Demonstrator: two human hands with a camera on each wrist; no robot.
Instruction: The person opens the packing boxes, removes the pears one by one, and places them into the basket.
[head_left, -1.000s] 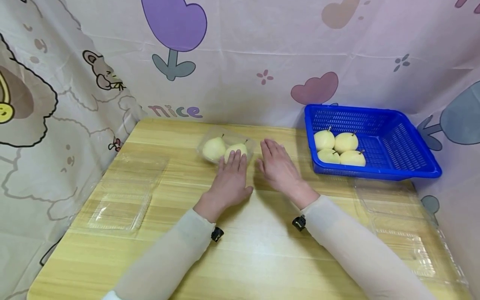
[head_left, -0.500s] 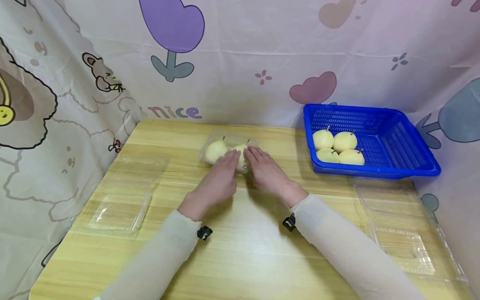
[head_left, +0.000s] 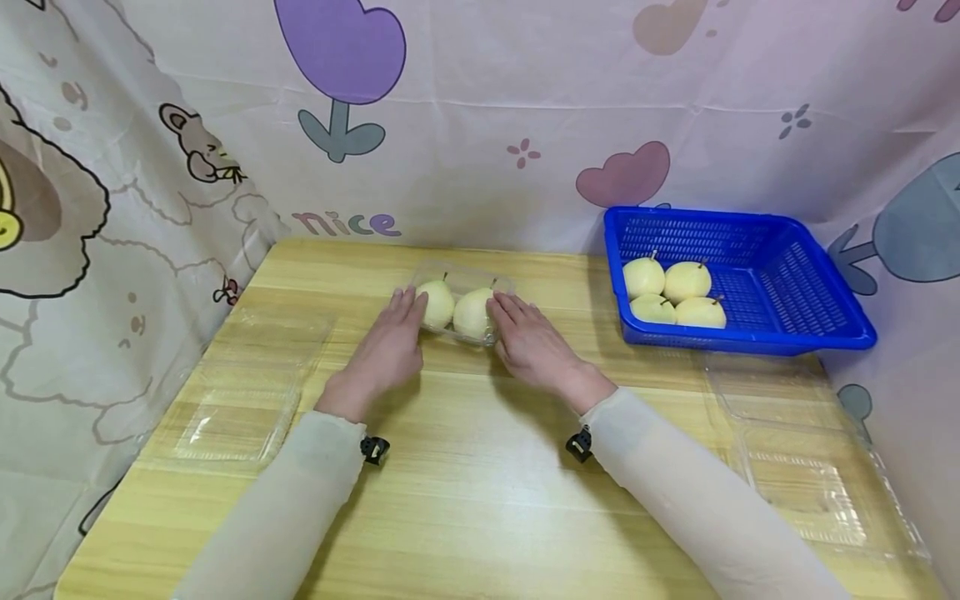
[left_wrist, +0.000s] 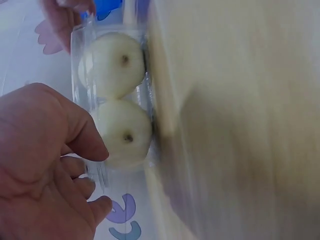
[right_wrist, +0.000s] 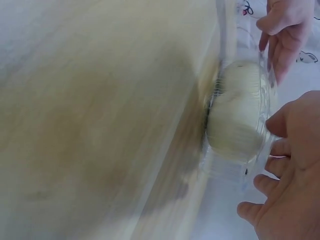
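Left hand (head_left: 381, 343) and right hand (head_left: 534, 342), fingers loosely extended, touch opposite ends of a clear box (head_left: 459, 336) of pears (head_left: 472, 314); pressing gently and evenly should avoid denting it.

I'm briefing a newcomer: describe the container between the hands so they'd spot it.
On the wooden table, look left of the blue basket. Between the left hand and right hand sits a clear plastic container. Unlike the clear containers farther left and right, it holds two pale yellow pears.

Fingers (head_left: 510, 312) of the right hand (head_left: 538, 348) hide part of the clear container (head_left: 467, 272); the head view crops both sleeves (head_left: 697, 492).
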